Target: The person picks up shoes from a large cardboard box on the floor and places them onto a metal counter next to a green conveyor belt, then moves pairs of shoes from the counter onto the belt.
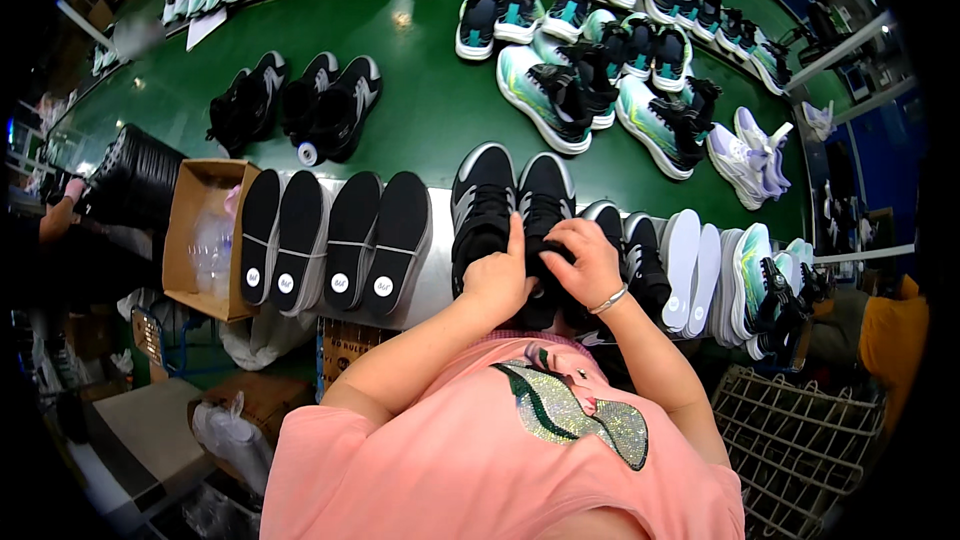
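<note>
A pair of black sneakers with grey trim, the left sneaker (485, 190) and the right sneaker (547, 198), stands in front of me, toes pointing away. My left hand (497, 280) is at the opening of the right sneaker, index finger stretched forward along its inner side and the other fingers curled, partly hidden. On the other side of that opening, my right hand (585, 262) grips the collar with bent fingers and thumb. Whether something is inside the shoe is hidden by my hands. Two more black shoes (645, 265) stand just right of my right hand.
Left of the sneakers lie bundled black insoles (380, 240) and a cardboard box (182, 240) with clear plastic inside. White insoles (682, 270) stand to the right. Several green-white sneakers (540, 100) and black shoes (340, 110) rest on the green table (420, 70). Another person's hand (74, 190) shows far left.
</note>
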Tool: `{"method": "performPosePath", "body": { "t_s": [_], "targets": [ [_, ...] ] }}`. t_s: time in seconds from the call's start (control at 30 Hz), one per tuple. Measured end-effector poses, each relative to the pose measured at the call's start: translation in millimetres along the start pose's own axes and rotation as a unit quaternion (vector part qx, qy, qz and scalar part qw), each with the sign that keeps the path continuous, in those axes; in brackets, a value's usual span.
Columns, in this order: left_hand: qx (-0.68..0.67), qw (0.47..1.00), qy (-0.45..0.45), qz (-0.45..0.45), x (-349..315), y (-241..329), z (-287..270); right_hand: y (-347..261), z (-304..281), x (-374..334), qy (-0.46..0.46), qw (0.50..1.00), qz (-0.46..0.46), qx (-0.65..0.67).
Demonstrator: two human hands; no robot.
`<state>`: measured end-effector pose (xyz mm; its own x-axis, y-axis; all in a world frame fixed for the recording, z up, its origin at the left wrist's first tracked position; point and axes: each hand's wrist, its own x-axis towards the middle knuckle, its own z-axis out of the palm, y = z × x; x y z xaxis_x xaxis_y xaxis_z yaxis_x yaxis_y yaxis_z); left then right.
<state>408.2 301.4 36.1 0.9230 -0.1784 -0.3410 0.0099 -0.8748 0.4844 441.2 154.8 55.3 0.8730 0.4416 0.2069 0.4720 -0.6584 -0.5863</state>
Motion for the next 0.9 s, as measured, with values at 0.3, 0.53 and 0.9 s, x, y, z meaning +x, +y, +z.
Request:
{"method": "performPosePath", "body": {
  "t_s": [0.3,0.53,0.9],
  "targets": [
    [-0.440,0.893,0.090,0.026,24,-37,-69,28,-55,-7,0.105,0.959,0.118,0.234],
    [-0.149,0.944,0.288,0.052,104,-80,-154,52,-51,-28,0.104,0.964,0.154,0.191],
    [0.152,0.958,0.165,-0.181,205,-165,-144,76,-23,-58,0.079,0.986,0.142,-0.045]
  ]
}}
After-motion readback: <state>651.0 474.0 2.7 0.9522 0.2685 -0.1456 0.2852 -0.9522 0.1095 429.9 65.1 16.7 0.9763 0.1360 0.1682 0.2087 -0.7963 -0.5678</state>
